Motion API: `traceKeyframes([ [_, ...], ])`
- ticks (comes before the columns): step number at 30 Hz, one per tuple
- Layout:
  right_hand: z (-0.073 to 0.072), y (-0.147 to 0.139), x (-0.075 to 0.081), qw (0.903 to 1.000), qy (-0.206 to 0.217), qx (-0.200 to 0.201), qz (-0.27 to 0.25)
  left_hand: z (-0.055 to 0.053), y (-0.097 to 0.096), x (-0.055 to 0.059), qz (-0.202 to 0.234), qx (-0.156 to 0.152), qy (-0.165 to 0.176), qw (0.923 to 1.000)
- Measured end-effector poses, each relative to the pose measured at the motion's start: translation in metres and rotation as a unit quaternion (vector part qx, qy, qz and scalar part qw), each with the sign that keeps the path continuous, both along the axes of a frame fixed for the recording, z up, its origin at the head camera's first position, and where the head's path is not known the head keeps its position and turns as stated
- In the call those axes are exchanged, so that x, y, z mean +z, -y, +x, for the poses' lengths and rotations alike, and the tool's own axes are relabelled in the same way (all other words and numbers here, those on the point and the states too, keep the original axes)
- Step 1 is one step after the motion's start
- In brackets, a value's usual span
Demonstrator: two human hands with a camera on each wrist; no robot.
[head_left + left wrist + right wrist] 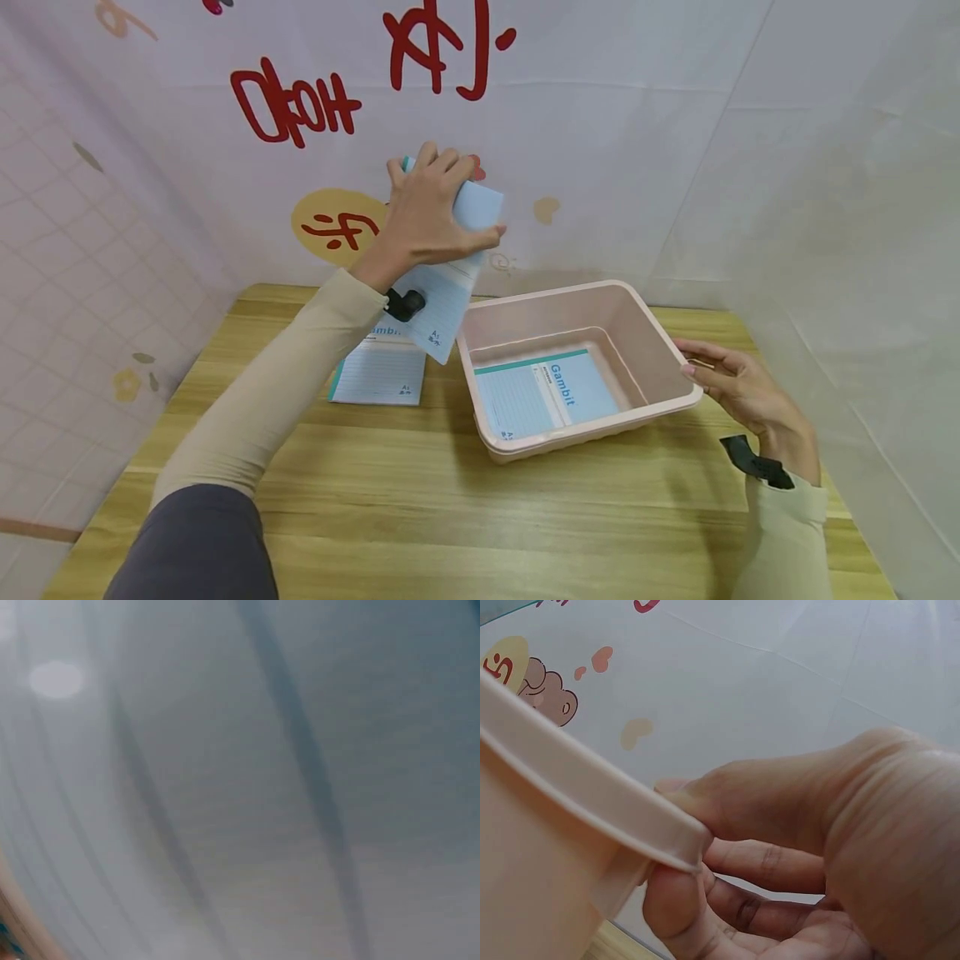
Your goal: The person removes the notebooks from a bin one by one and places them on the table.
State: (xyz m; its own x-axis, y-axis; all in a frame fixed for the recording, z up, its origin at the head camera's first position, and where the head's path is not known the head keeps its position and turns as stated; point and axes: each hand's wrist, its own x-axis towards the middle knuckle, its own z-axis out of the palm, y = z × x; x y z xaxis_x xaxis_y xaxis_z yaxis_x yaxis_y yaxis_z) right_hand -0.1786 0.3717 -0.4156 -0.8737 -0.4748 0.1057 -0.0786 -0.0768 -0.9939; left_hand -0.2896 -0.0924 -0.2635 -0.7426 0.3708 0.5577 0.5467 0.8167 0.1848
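Note:
My left hand (427, 204) grips a light blue notebook (448, 287) by its upper part, thumb on one side and fingers over the top edge. It hangs tilted above the table, just left of a pale pink plastic basin (547, 323). A blurred close surface with dark lines (300, 750) fills the left wrist view. Inside the basin lies a "Gambit" notebook (517, 396) with a green spine. Another notebook (378, 375) rests on the table below my left hand, partly hidden. At the basin's right end, my right hand (750, 396) pinches the rim (630, 795) between thumb and fingers.
A wood-grain table (450, 525) carries the basin and the notebook. Behind it hangs a white backdrop (600, 150) with red lettering and small drawings. White sheeting (862, 250) also borders the right side.

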Motion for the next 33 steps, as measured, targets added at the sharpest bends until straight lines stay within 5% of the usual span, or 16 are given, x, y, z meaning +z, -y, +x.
traceKeyframes([
  [8,0.001,0.001,0.001,1.0000,0.000,0.002,0.003,-0.001,0.041,-0.016,0.002,0.054,0.013,0.9985],
  [19,0.001,0.001,0.001,1.0000,0.006,-0.001,0.006,-0.003,0.101,-0.051,-0.006,0.119,0.060,0.9911],
  [33,0.000,0.000,-0.002,1.0000,0.003,-0.004,0.005,-0.002,0.180,-0.103,-0.056,0.217,0.155,0.9620],
])
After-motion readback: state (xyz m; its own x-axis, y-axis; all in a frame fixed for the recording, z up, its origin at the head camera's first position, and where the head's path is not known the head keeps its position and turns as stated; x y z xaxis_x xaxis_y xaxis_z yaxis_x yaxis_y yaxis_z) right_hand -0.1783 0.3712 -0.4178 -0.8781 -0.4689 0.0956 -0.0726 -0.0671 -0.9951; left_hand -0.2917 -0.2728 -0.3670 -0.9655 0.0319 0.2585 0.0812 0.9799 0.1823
